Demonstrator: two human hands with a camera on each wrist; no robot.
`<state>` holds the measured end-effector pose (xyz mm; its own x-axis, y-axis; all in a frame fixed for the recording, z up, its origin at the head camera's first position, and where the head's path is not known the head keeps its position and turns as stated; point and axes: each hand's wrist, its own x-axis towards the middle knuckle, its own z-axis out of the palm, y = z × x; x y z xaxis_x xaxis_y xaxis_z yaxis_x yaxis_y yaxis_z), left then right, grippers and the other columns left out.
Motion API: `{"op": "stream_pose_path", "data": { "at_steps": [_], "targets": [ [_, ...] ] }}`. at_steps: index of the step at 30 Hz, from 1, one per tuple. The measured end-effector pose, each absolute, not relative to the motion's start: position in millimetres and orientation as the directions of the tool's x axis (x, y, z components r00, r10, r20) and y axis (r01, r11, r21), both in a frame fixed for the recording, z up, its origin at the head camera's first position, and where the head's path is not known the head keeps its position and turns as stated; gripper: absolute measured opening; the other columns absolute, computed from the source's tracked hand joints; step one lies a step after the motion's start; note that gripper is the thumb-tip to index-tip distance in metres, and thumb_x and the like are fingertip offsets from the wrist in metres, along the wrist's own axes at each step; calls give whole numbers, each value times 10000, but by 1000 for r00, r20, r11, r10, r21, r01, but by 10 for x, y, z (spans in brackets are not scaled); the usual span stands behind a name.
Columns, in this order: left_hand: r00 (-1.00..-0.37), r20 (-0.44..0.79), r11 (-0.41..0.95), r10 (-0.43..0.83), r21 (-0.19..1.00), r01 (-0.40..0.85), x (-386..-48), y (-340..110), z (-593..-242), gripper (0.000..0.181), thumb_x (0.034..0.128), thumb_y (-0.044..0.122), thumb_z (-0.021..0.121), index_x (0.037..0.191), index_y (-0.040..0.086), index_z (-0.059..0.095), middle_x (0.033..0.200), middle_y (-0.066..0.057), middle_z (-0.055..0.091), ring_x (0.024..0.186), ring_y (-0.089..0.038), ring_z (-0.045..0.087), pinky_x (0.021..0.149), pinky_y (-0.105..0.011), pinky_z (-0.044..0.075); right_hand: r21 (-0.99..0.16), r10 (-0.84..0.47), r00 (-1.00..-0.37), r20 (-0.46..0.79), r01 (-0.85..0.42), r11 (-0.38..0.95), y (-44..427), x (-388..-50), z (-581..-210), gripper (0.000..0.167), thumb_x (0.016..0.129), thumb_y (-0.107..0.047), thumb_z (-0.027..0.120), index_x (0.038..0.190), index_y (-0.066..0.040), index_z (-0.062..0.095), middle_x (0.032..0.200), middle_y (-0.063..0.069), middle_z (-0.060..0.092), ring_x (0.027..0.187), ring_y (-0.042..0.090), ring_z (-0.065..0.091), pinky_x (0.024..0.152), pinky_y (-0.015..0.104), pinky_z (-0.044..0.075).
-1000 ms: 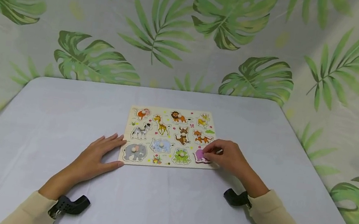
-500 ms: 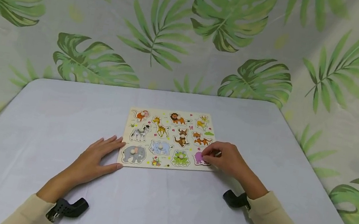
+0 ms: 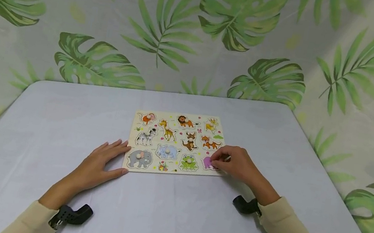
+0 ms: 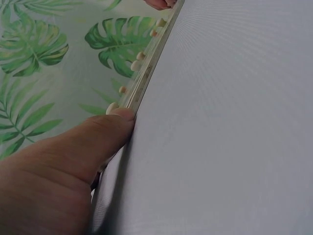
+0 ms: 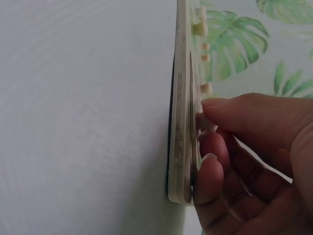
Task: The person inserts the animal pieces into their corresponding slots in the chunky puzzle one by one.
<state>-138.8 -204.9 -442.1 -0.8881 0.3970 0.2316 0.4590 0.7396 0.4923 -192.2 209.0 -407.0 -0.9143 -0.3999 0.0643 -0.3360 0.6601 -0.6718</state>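
A wooden peg puzzle board point(image 3: 147, 171) with several animal pieces lies flat on the table. At its near right corner, my right hand point(image 3: 238, 164) pinches the knob point(image 5: 205, 121) of a purple animal piece point(image 3: 207, 162) between thumb and fingers. The right wrist view shows that piece point(image 5: 192, 107) lying close against the board's face, slightly proud of it. My left hand point(image 3: 100, 164) rests at the board's left edge with fingers extended; its thumb point(image 4: 93, 139) touches the near left corner. My right fingers hide part of the purple piece.
Grey elephant point(image 3: 140, 159), blue rhino point(image 3: 168, 152) and green frog point(image 3: 189, 162) pieces sit in the board's near row. A white cloth covers the table point(image 3: 165, 214). Behind it hangs a leaf-patterned curtain point(image 3: 174, 82).
The purple piece has shifted slightly and lies flatter in its place; its dark edge shows less. My right hand keeps its pinch, and my left hand stays at the board's edge.
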Motion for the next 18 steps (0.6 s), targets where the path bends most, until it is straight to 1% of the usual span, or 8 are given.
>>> {"op": "stream_pose_path", "data": {
  "at_steps": [9,13,18],
  "targets": [
    [-895,210,748,393,493,445,-1398,-2054,-4402,678,844,436,720,1408,128,504,1499,-63,418,1417,-292,300,1177,-486,161,-662,-397,-916,58,-333,672,2075,-1918,-4067,62,824,-121,766,872,-150,740,781,-53,646,732,133,576,656,258,526],
    [-895,211,745,393,498,444,-1400,-2053,-4404,688,845,449,715,1413,128,498,1499,-65,417,1419,-291,297,1177,-492,158,-656,-393,-919,43,-322,682,2082,-1918,-4054,66,829,-142,766,888,-159,741,799,-57,656,746,130,584,674,274,527],
    [-896,232,726,377,527,442,-1406,-2040,-4402,648,875,435,688,1414,131,497,1481,-60,441,1407,-278,326,1175,-485,177,-658,-367,-929,42,-302,690,2123,-1929,-4020,87,835,-179,765,918,-167,740,818,-43,665,765,147,605,683,300,524]
  ]
}}
